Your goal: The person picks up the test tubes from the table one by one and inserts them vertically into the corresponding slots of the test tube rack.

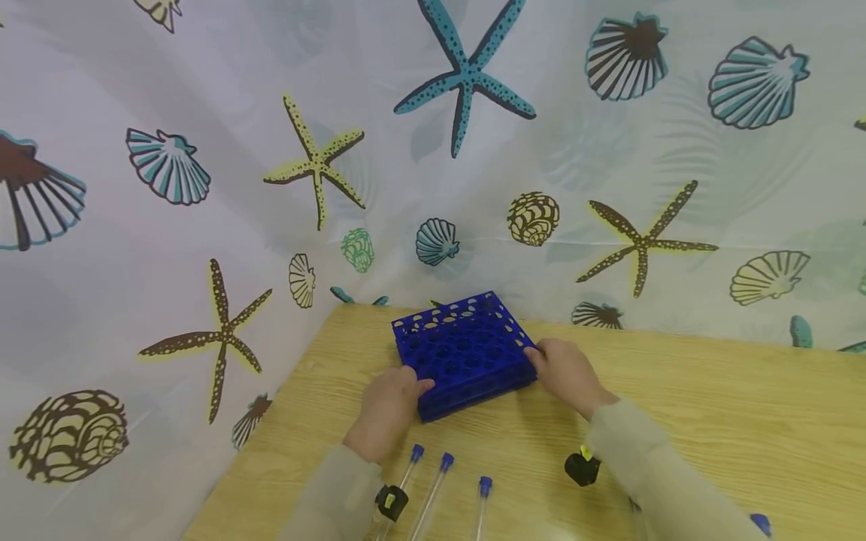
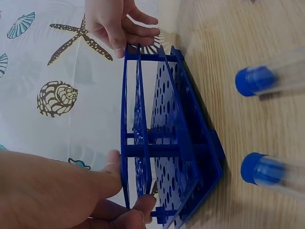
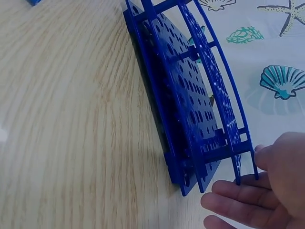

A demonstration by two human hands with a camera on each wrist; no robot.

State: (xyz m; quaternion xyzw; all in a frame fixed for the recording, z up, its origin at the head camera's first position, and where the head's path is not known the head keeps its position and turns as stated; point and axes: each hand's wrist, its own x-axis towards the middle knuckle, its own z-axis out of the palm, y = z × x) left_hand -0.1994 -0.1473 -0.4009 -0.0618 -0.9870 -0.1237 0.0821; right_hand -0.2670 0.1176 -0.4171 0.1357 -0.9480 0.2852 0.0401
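A blue test tube rack (image 1: 467,342), with several tiers of plates pierced by round holes, stands at the back of the wooden table near the curtain. My left hand (image 1: 389,406) grips its near left corner, thumb on the top plate. On the opposite end, my right hand (image 1: 568,372) holds the right corner between thumb and fingers. The right wrist view shows the thumb on the rack's outer plate (image 3: 228,95) and the fingers curled beneath its edge. No tubes show in the holes. Seen from the left wrist, both hands hold the upper plates at opposite ends.
Several clear tubes with blue caps (image 1: 447,460) lie on the table (image 1: 710,406) in front of the rack. Another blue cap (image 1: 761,524) shows at the lower right. A curtain (image 1: 473,203) printed with shells and starfish borders the back and left.
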